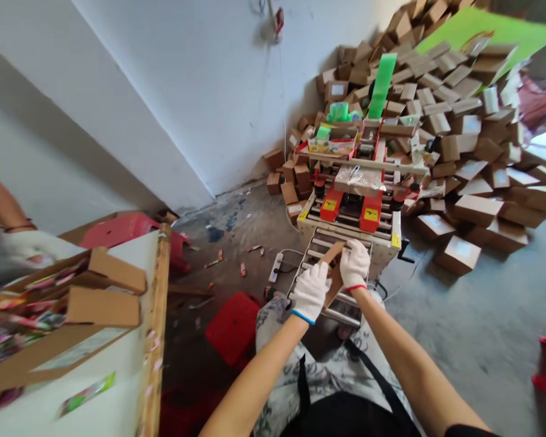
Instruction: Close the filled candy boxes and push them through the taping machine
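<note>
A small brown cardboard box (pixel 332 296) stands on the metal rollers (pixel 352 317) in front of me, between my two gloved hands. My left hand (pixel 310 291), in a white glove with a blue cuff, grips the box's left side. On the other side, my right hand (pixel 355 265), its white glove edged in red, closes over the box's far right part. Much of the box is hidden under the gloves. Just beyond the hands is a carton-taping machine (pixel 348 212) with red guides and a strip of green tape (pixel 383 85) rising from it.
A large heap of cardboard boxes (pixel 468 139) fills the back right. At left, a table (pixel 141 364) holds open boxes of colourful packets, with another person's gloved hand (pixel 31 252) there. A red stool (pixel 234 328) and a power strip (pixel 276 267) are on the floor.
</note>
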Action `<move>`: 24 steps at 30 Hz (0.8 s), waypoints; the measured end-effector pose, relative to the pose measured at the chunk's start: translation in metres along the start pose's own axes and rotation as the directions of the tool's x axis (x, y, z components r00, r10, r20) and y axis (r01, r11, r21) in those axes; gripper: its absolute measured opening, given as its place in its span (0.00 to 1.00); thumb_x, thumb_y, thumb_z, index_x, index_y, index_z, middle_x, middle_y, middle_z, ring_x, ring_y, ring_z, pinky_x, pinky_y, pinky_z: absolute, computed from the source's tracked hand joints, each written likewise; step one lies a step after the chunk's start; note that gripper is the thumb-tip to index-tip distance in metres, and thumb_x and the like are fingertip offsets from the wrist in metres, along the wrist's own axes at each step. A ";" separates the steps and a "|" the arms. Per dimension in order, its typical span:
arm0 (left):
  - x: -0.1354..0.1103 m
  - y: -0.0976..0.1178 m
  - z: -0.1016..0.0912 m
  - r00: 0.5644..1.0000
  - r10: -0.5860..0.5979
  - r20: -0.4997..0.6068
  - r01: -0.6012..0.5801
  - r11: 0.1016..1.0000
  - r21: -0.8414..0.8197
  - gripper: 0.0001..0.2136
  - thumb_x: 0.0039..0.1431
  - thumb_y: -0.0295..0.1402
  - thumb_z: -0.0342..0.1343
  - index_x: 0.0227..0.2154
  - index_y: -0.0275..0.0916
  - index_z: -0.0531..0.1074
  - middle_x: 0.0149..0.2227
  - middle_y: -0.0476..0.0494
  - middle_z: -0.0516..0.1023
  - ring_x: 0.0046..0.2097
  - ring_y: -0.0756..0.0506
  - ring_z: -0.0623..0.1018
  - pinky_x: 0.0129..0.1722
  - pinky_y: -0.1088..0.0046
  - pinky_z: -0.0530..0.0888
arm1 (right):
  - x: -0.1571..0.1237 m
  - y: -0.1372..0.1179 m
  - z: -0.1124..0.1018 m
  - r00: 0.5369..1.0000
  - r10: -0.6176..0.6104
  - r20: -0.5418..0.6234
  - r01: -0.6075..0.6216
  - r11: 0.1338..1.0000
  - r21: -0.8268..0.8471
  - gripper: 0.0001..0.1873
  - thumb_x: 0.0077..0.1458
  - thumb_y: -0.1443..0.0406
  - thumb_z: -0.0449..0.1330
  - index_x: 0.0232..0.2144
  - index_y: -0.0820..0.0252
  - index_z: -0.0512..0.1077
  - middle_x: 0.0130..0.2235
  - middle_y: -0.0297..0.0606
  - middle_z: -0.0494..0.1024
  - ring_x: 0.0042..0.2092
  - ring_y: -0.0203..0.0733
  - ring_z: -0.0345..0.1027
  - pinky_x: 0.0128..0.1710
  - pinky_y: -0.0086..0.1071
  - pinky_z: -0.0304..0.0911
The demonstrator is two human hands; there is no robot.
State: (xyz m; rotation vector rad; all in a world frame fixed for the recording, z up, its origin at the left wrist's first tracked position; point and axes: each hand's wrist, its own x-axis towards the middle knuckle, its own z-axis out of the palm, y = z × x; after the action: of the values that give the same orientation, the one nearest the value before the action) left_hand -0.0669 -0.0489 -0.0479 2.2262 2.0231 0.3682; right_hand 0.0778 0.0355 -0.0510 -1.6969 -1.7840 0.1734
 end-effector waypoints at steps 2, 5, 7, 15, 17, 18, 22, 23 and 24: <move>-0.006 0.005 0.006 1.000 0.011 0.009 -0.011 1.000 -0.013 0.24 0.71 0.37 0.44 0.66 0.37 0.64 0.63 0.31 0.69 0.57 0.34 0.72 0.58 0.56 0.69 | 0.006 0.007 0.007 0.999 0.051 0.013 -0.051 0.999 0.006 0.27 0.66 0.61 0.43 0.61 0.66 0.66 0.62 0.53 0.67 0.65 0.54 0.55 0.68 0.49 0.47; -0.007 0.001 0.002 0.999 0.034 0.012 -0.033 0.996 -0.085 0.23 0.71 0.40 0.44 0.64 0.38 0.68 0.58 0.31 0.73 0.55 0.34 0.73 0.56 0.55 0.70 | 0.003 0.009 0.015 0.997 0.066 0.030 -0.067 0.998 0.010 0.32 0.68 0.56 0.39 0.65 0.67 0.63 0.66 0.54 0.64 0.68 0.55 0.53 0.69 0.55 0.43; -0.001 -0.009 -0.004 0.999 0.041 0.011 -0.037 0.974 -0.223 0.20 0.70 0.43 0.47 0.57 0.41 0.74 0.55 0.34 0.76 0.55 0.36 0.73 0.58 0.55 0.69 | -0.014 0.005 0.019 0.997 0.022 0.073 -0.021 1.000 -0.015 0.35 0.68 0.52 0.39 0.67 0.68 0.59 0.69 0.55 0.58 0.70 0.60 0.47 0.68 0.61 0.39; 0.043 -0.045 0.013 0.978 -0.037 0.207 0.162 0.759 -0.630 0.17 0.65 0.40 0.57 0.51 0.36 0.77 0.51 0.37 0.80 0.53 0.41 0.78 0.57 0.66 0.73 | -0.083 0.001 0.022 0.940 -0.256 0.227 0.258 0.966 0.022 0.62 0.53 0.33 0.55 0.71 0.75 0.47 0.71 0.66 0.45 0.73 0.70 0.30 0.68 0.70 0.26; 0.041 -0.040 0.020 0.961 -0.065 0.267 0.223 0.753 -0.619 0.28 0.63 0.43 0.59 0.63 0.40 0.68 0.61 0.34 0.72 0.60 0.37 0.74 0.61 0.60 0.70 | -0.070 0.013 0.012 0.931 -0.264 0.252 0.230 0.960 0.157 0.64 0.53 0.33 0.55 0.72 0.74 0.42 0.72 0.63 0.43 0.74 0.66 0.31 0.70 0.64 0.30; 0.039 -0.035 0.021 0.949 -0.096 0.300 0.266 0.754 -0.600 0.33 0.63 0.46 0.58 0.68 0.43 0.60 0.66 0.32 0.67 0.62 0.34 0.72 0.62 0.57 0.69 | -0.061 0.020 0.005 0.926 -0.256 0.276 0.194 0.953 0.234 0.61 0.56 0.34 0.54 0.73 0.70 0.40 0.73 0.59 0.42 0.74 0.62 0.32 0.71 0.59 0.33; 0.033 -0.017 0.015 0.895 -0.173 0.412 0.386 0.766 -0.515 0.37 0.65 0.49 0.52 0.73 0.52 0.44 0.70 0.31 0.58 0.62 0.30 0.72 0.61 0.51 0.68 | -0.040 0.033 -0.020 0.922 -0.181 0.342 -0.001 0.883 0.470 0.48 0.66 0.42 0.48 0.74 0.55 0.32 0.75 0.41 0.40 0.74 0.48 0.36 0.72 0.48 0.42; 0.034 -0.014 0.012 0.888 -0.170 0.426 0.389 0.773 -0.501 0.37 0.65 0.48 0.51 0.73 0.53 0.43 0.70 0.31 0.57 0.62 0.30 0.72 0.61 0.51 0.68 | -0.040 0.031 -0.024 0.930 -0.155 0.334 -0.031 0.870 0.492 0.47 0.66 0.42 0.46 0.74 0.54 0.31 0.74 0.40 0.42 0.74 0.47 0.38 0.72 0.47 0.44; 0.036 -0.013 0.009 0.884 -0.162 0.439 0.386 0.781 -0.490 0.38 0.65 0.47 0.52 0.73 0.54 0.42 0.70 0.32 0.57 0.62 0.30 0.72 0.61 0.52 0.67 | -0.041 0.028 -0.027 0.936 -0.129 0.326 -0.052 0.868 0.494 0.47 0.66 0.42 0.46 0.74 0.54 0.30 0.74 0.40 0.45 0.73 0.46 0.41 0.71 0.47 0.46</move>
State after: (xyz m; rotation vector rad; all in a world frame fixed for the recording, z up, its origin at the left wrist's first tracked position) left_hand -0.0746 -0.0106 -0.0562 1.4735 1.7070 0.4065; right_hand 0.1132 -0.0078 -0.0595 -1.3046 -1.8112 0.8916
